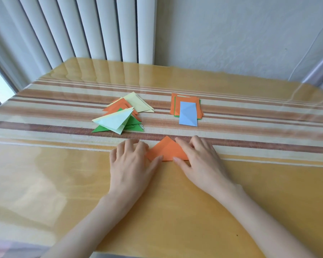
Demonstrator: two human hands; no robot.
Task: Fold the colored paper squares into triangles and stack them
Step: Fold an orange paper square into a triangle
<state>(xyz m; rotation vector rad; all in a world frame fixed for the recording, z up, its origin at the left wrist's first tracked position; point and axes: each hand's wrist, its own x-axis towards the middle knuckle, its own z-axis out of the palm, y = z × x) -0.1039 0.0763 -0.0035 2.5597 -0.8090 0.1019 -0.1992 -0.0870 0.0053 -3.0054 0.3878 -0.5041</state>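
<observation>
- An orange triangle [166, 150], already folded, lay flat on the table [63, 183] near the person, its tip pointing away.
- The left hand [132, 161] pressed down on the triangle's left corner with loosely spread fingers, gripping nothing.
- The right hand [199, 159] pressed on the right corner the same way, fingers fairly straight, thumb at the lower edge.
- A loose pile of folded triangles [119, 116], orange, green and pale, sat further back on the left.
- A stack of squares [186, 107] sat back on the right, a blue sheet [188, 113] on top.
- Vertical blinds [82, 25] hung behind the table.
</observation>
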